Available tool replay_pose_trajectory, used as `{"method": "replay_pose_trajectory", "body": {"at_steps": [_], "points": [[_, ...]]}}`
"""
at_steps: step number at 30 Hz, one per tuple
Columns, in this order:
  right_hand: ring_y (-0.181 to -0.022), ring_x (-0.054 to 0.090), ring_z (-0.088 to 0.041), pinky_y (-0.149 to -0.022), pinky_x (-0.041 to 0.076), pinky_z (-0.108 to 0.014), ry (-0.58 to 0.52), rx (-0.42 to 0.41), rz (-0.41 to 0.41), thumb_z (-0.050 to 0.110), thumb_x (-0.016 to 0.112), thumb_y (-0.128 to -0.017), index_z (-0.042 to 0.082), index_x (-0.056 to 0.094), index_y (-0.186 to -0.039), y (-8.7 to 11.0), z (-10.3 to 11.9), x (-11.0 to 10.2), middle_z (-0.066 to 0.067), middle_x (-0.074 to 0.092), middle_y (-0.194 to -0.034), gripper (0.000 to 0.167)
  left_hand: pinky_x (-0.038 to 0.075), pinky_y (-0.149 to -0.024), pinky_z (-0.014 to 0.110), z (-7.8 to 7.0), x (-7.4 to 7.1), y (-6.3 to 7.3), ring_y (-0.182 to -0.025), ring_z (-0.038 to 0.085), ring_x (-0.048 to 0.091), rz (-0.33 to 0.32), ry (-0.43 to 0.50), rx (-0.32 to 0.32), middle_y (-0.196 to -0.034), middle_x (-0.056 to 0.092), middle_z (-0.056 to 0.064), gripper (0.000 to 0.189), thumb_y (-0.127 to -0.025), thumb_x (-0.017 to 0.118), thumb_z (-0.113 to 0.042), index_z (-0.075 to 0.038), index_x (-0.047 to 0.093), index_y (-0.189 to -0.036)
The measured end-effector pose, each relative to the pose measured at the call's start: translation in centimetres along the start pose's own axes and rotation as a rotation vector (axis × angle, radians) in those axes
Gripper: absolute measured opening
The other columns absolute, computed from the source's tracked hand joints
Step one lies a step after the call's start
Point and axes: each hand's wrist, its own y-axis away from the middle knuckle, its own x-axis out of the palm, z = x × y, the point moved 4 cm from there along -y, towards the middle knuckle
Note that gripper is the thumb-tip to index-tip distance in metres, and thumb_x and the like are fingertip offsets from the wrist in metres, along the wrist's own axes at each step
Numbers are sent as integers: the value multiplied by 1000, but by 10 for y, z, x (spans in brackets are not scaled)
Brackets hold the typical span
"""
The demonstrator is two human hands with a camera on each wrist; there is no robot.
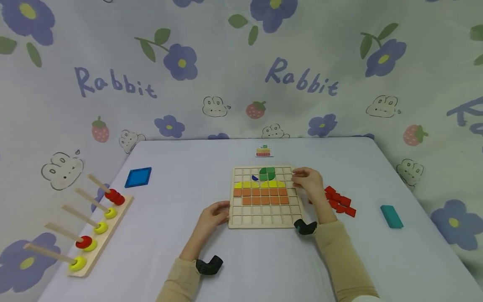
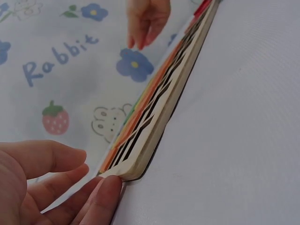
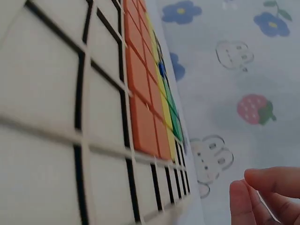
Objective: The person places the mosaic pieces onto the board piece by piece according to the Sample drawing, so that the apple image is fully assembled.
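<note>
- My left hand (image 1: 212, 216) rests against the lower left edge of the wooden grid board (image 1: 257, 209), fingers loosely bent and one tip touching its corner, probably to steady it.
- My right hand (image 1: 310, 179) is by the upper right edge, thumb and finger nearly meeting with no piece visible between them; whether it touches the rim I cannot tell.
- The board lies flat on the white tablecloth (image 1: 175, 184) before me, likely centred so both hands reach it.
- Green pieces (image 1: 271, 171) and a small blue piece (image 1: 255, 178) sit above a yellow row (image 1: 281, 184) and two rows of orange squares (image 1: 265, 200); the lower cells are bare.
- Beyond the board, a pattern card (image 1: 263, 152) shows a similar picture, presumably placed there for easy reference.
- Red tiles (image 1: 343, 201) lie in a loose heap near my right forearm, seemingly kept within reach.
- Well off to the left stands a ring-stacking rack (image 1: 110, 228).
</note>
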Motion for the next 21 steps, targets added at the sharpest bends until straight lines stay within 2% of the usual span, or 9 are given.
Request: {"method": "replay_pose_trajectory", "body": {"at_steps": [2, 5, 9, 13, 18, 21], "points": [[-83, 64, -17, -73, 56, -27, -25, 38, -40, 1, 60, -86, -9, 54, -120, 1, -4, -21, -23, 58, -110, 36, 54, -82, 31, 1, 0, 0, -102, 23, 59, -1, -1, -1, -116, 60, 17, 38, -87, 57, -7, 1, 54, -124], [-85, 64, -17, -73, 55, -25, -2, 67, -96, 4, 61, -86, -7, 54, -121, 2, -12, -50, -20, 59, -111, 37, 54, -81, 30, 2, 0, -1, -102, 23, 59, -1, -4, -4, -116, 60, 16, 37, -87, 57, -8, 0, 55, -124], [-93, 60, -22, -78, 54, -29, 179, 59, -66, 8, 61, -86, -4, 56, -120, 2, -24, -71, -18, 61, -112, 37, 54, -81, 29, 3, -1, -1, -102, 22, 59, 1, -11, -13, -117, 60, 15, 38, -87, 57, -8, -1, 55, -124], [-97, 56, -30, -79, 50, -35, 404, 33, 41, 12, 63, -84, 0, 58, -119, 4, -33, -76, -20, 60, -114, 38, 54, -81, 29, 4, -1, -1, -103, 22, 59, 2, -9, -13, -117, 59, 15, 38, -88, 57, -7, -1, 55, -124], [-85, 55, -29, -72, 49, -32, 533, 38, 106, 19, 68, -82, 1, 60, -118, 6, -38, -73, -22, 57, -112, 41, 53, -82, 31, 3, -1, -1, -102, 23, 59, 4, 4, -7, -116, 60, 17, 37, -88, 57, -7, 1, 55, -124], [-89, 53, -29, -75, 48, -35, 587, 57, 116, 23, 69, -81, 2, 62, -115, 7, -38, -71, -20, 57, -111, 41, 53, -83, 32, 1, 0, 0, -103, 24, 59, 1, 10, -12, -116, 60, 18, 38, -88, 58, -7, 1, 54, -125]]}}
